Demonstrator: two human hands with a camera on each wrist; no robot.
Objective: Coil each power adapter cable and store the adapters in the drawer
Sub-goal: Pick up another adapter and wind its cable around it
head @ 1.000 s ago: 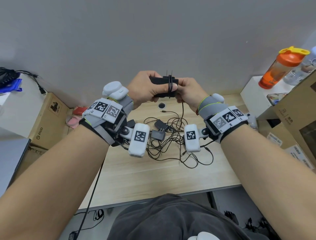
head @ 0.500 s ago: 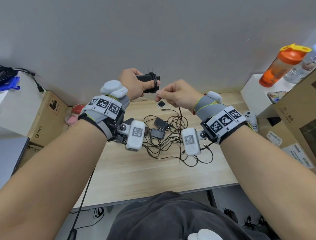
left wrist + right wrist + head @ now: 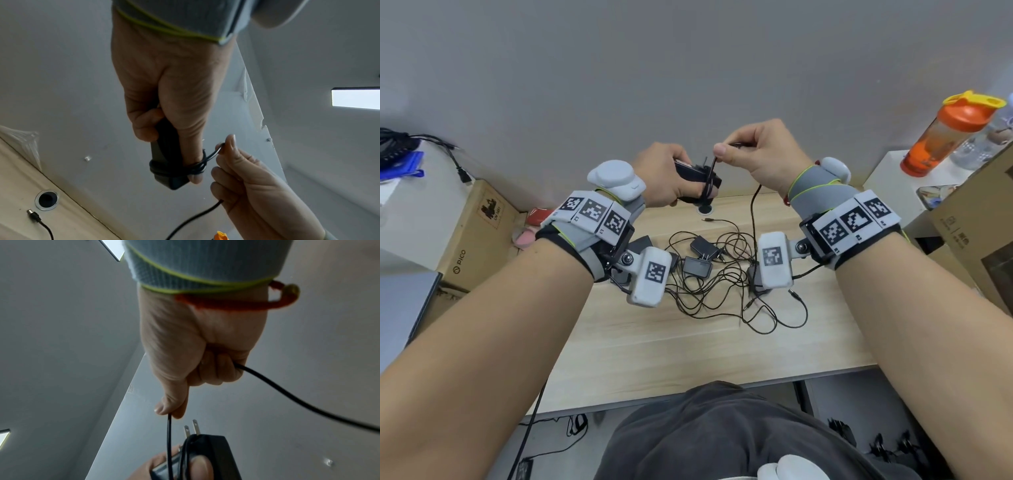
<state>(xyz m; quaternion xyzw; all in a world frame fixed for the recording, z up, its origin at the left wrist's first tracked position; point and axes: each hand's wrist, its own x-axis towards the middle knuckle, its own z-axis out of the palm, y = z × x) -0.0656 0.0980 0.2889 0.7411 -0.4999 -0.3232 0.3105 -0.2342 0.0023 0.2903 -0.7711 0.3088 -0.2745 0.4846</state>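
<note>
My left hand (image 3: 667, 178) grips a black power adapter (image 3: 697, 173) raised above the desk, its two metal prongs (image 3: 192, 429) pointing up. Its thin black cable (image 3: 200, 164) is wound a few turns around the body and over my left thumb. My right hand (image 3: 753, 154), just right of and above the adapter, pinches that cable (image 3: 169, 431) between thumb and forefinger; the rest (image 3: 754, 212) hangs down to the desk. Several more black adapters (image 3: 700, 255) lie in a tangle of cables (image 3: 722, 298) mid-desk. No drawer is in view.
The wooden desk (image 3: 688, 346) has a round cable hole (image 3: 704, 209) at its back edge by the wall. Cardboard boxes (image 3: 479, 236) stand at left and right (image 3: 976, 233). An orange bottle (image 3: 948, 133) sits on a white shelf at right.
My right hand rose from below the adapter to above it, carrying the cable up and over. My left hand tilted the adapter and moved it slightly right.
</note>
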